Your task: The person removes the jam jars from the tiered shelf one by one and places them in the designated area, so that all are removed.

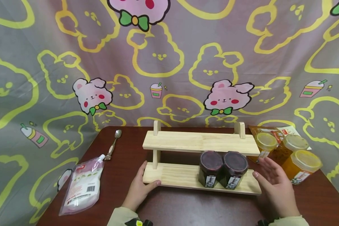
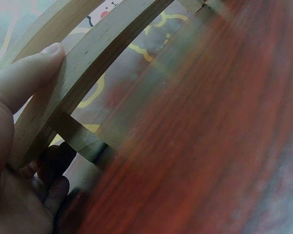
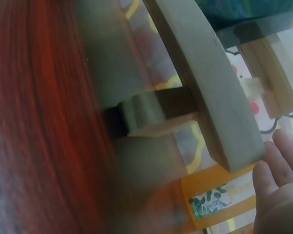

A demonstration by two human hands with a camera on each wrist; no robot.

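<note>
A two-tier light wooden shelf [image 1: 180, 175] stands on the table. My left hand [image 1: 139, 190] grips the left end of its lower board, with the thumb over the front edge. In the left wrist view, the fingers of that hand [image 2: 56, 195] curl below the board. Toward the right of the lower board, two dark jars [image 1: 211, 169] sit side by side with white labels facing forward. Beside the board's right end is my right hand [image 1: 278, 190], its fingers loosely extended and holding nothing. In the right wrist view, its fingertips [image 3: 266, 175] are at the board's end; contact is unclear.
Three jars with yellowish lids, among them an orange one [image 1: 300, 166], stand right of the shelf, with flat packets [image 1: 289, 130] behind. At left lie a spouted pouch [image 1: 84, 185] and a spoon [image 1: 113, 146] on the brown table [image 1: 192, 208]. A patterned curtain [image 1: 175, 84] hangs behind.
</note>
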